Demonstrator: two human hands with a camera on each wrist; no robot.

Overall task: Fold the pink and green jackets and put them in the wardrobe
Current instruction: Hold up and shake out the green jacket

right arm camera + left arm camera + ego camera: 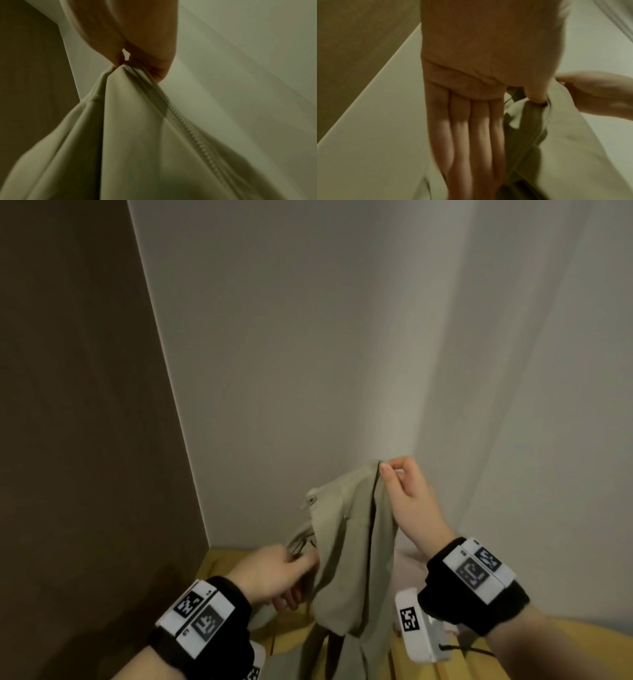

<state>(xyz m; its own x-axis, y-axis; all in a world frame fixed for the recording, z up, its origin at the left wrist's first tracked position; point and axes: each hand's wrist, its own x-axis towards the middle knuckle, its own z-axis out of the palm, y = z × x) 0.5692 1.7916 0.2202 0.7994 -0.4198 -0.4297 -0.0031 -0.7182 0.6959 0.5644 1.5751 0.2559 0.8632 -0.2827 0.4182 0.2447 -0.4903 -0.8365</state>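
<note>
I hold the pale green jacket (pixel 346 559) up in front of a white corner, and it hangs in long folds. My right hand (pixel 390 469) pinches its top edge beside the zip (pixel 180 117), thumb against forefinger (pixel 125 59). Lower and to the left, my left hand (pixel 301 563) holds a bunched part of the jacket (pixel 573 148). Its thumb (pixel 537 98) presses the cloth against the side of the straight fingers (pixel 479 128). A bit of pale pink cloth, probably the pink jacket (pixel 409 561), lies behind my right wrist, mostly hidden.
A dark brown panel (pixel 85 405) stands close on the left. White walls (pixel 308 337) meet in a corner behind the jacket. A yellow surface (pixel 233 563) lies below my hands, with the jacket's lower end reaching down to it.
</note>
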